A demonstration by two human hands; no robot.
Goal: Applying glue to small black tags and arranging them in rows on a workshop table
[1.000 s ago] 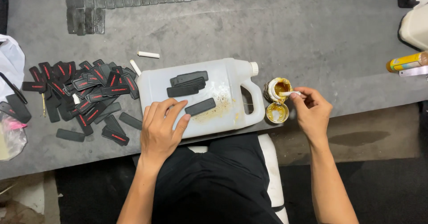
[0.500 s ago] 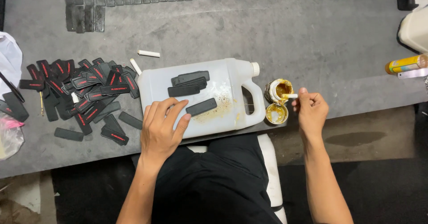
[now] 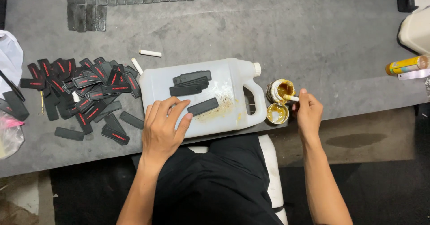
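So the flat black rectangular patch (image 3: 203, 106) lies alone on a white plastic jug (image 3: 233, 117) tipped on its side on the grey desk (image 3: 215, 32), near a stack of about three more. The left hand (image 3: 163, 128) rests open with fingertips at it. The right hand (image 3: 308, 110) pinches a small white stick (image 3: 290, 98) over one open glue tin (image 3: 280, 89); its lid (image 3: 277, 113) sits beside.

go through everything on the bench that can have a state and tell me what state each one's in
White jug: on its side, capped, strips on top.
Glue tin: open, amber glue inside.
Lid: off, beside the tin.
Left hand: flat on the jug, at a single black strip.
Right hand: pinching a white stick at the tin.
Pile of black strips: loose heap.
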